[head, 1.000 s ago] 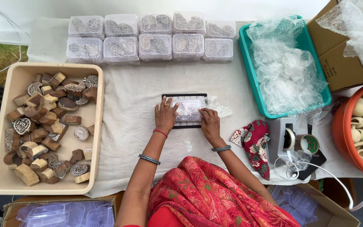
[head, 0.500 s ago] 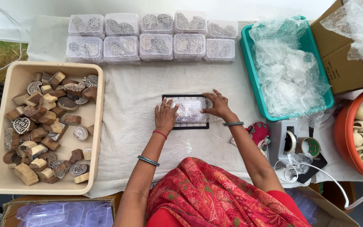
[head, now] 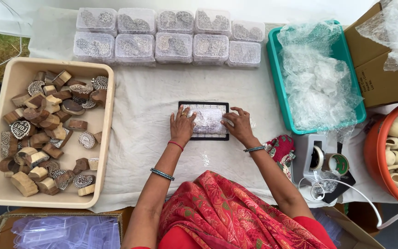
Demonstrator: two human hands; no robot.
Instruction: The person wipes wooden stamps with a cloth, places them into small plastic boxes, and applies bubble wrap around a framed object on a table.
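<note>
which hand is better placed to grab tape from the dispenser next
Right, probably. The right hand rests on the bubble-wrapped item nearer the tape dispenser; the left hand is on its far side.

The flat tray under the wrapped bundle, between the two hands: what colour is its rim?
The tray's rim is black, shown in the head view.

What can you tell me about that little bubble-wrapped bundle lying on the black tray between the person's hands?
The bundle is a small oblong lump wrapped in clear bubble wrap, its contents hidden. It lies flat on a black-rimmed tray on the white cloth. The left hand presses its left end and the right hand its right end.
</note>
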